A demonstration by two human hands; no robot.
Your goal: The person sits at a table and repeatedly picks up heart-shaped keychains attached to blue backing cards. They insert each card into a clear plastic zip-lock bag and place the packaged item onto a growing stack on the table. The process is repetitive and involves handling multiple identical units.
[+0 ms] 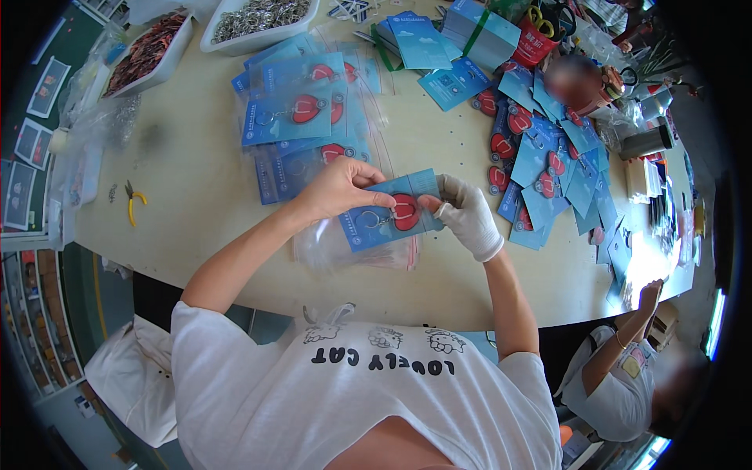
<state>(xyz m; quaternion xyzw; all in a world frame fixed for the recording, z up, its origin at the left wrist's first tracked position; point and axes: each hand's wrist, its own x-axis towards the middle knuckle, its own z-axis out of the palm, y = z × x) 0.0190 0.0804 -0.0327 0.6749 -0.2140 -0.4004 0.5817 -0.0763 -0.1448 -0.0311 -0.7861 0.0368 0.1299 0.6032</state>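
Observation:
Between my two hands is a blue card (pixel 356 234) with a red keychain (pixel 405 212) and its metal ring lying on its face. My bare left hand (pixel 345 186) pinches the card's upper left part, its thumb beside the red charm. At the card's right end, my right hand (pixel 468 215), in a white glove with bare fingertips, grips the edge with its thumb on the front. Beneath the card lie clear plastic bags (pixel 329 249) near the table's front. Just beyond my left hand is a stack of bagged cards with red keychains (pixel 290 117).
Loose cards with red keychains (pixel 540 168) spread over the right side. Behind them stand a red cup of scissors (pixel 534 43) and strapped card bundles (pixel 479 35). White bins hold metal rings (pixel 258 19) and red pieces (pixel 149 59). Yellow-handled pliers (pixel 135 204) lie left. Another person (pixel 619 368) sits right.

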